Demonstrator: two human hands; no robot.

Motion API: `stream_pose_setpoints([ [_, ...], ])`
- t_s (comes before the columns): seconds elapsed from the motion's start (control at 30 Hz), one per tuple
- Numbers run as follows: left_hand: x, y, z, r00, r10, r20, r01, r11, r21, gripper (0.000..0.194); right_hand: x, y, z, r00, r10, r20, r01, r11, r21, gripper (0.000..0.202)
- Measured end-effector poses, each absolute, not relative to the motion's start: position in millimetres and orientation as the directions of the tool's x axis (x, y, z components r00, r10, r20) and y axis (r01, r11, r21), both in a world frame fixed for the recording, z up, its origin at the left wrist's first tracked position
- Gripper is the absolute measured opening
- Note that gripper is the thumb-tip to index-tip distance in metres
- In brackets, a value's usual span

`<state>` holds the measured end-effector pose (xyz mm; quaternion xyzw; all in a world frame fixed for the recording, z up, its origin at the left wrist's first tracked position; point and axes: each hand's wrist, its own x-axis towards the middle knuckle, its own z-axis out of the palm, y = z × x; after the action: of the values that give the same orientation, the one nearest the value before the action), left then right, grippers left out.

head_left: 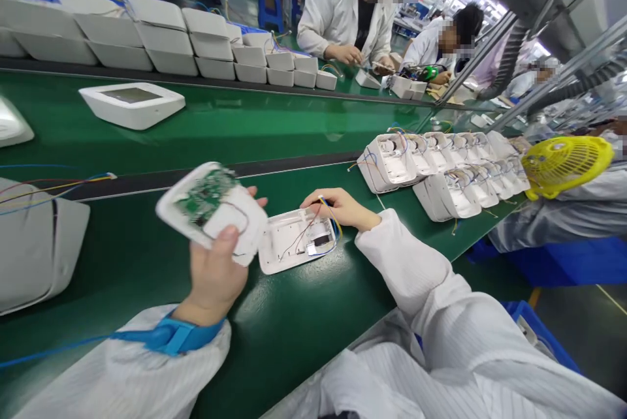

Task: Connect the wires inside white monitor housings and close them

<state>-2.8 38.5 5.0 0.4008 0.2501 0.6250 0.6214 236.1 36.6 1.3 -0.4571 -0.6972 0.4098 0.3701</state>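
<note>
My left hand (215, 269) grips a white plastic cover (235, 213) from below, thumb on its inner face. A green circuit board (208, 196) sits in that cover, which is tilted above the bench. Just right of it, an open white housing shell (284, 243) lies on the green bench. Inside the shell are thin wires and a round dark-and-white part (322, 236). My right hand (340, 205) has its fingers closed at the shell's far right rim, beside coloured wires (334, 218). Its fingertips are partly hidden. A blue wrist strap (183, 335) circles my left wrist.
Open white housings (392, 164) with wires stand in rows at the right, before a yellow fan (565, 164). Across the green belt (245, 122), white housings (161, 34) are stacked. A white unit (134, 102) lies on the belt. Stacked housings (39, 249) stand left. Co-workers sit opposite.
</note>
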Motion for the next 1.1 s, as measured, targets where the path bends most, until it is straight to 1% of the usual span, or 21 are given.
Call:
stream_pose_setpoints([
  [0.07,-1,26,2,0.276,0.958,0.081,-0.552,0.089,0.829,0.053,238,36,6,-0.271,0.949,0.161,0.341,0.251,-0.906,0.04],
  [0.13,0,17,0,0.407,0.913,-0.019,-0.52,0.249,0.817,0.052,244,33,15,-0.236,0.958,0.164,0.351,0.241,-0.905,0.042],
  [0.17,1,13,-1,0.438,0.898,-0.054,-0.52,0.301,0.799,0.052,248,31,22,-0.227,0.963,0.144,0.354,0.219,-0.909,0.044],
  [0.23,3,6,0,0.459,0.883,-0.098,-0.53,0.361,0.767,0.053,256,23,37,-0.271,0.959,0.086,0.336,0.178,-0.925,0.049],
  [0.33,6,0,3,0.454,0.884,-0.109,-0.535,0.369,0.76,0.057,256,7,67,-0.346,0.938,0.034,0.351,0.163,-0.922,0.046],
  [0.47,6,1,4,0.452,0.89,-0.06,-0.538,0.326,0.778,0.062,232,-3,98,-0.266,0.963,0.045,0.429,0.16,-0.889,0.022],
  [0.53,5,6,2,0.443,0.896,-0.027,-0.555,0.298,0.776,0.061,219,1,103,-0.276,0.961,0.025,0.42,0.144,-0.896,0.017],
  [0.6,3,10,1,0.444,0.896,0.002,-0.567,0.279,0.775,0.059,209,7,97,-0.319,0.948,-0.02,0.339,0.094,-0.936,0.018],
  [0.67,2,12,1,0.449,0.893,0.025,-0.559,0.259,0.787,0.058,203,11,85,-0.339,0.939,-0.055,0.206,0.018,-0.978,0.02],
  [0.73,1,11,2,0.446,0.894,0.052,-0.54,0.222,0.812,0.059,199,11,73,-0.333,0.94,-0.071,0.092,-0.043,-0.995,0.022],
  [0.8,1,9,3,0.447,0.891,0.076,-0.533,0.197,0.823,0.059,197,10,65,-0.319,0.945,-0.076,0.069,-0.057,-0.996,0.023],
  [0.87,0,8,3,0.46,0.885,0.077,-0.543,0.212,0.813,0.06,196,8,61,-0.259,0.965,-0.039,0.167,0.005,-0.986,0.021],
  [0.93,0,8,2,0.485,0.872,0.059,-0.561,0.259,0.786,0.059,195,8,57,-0.16,0.986,0.053,0.315,0.102,-0.943,0.017],
  [1.03,0,10,0,0.513,0.858,0.031,-0.575,0.316,0.755,0.053,194,9,50,-0.027,0.976,0.216,0.503,0.2,-0.841,0.019],
  [1.1,-1,11,0,0.526,0.851,0.015,-0.565,0.336,0.753,0.05,193,9,47,-0.002,0.952,0.306,0.613,0.243,-0.752,0.015],
])
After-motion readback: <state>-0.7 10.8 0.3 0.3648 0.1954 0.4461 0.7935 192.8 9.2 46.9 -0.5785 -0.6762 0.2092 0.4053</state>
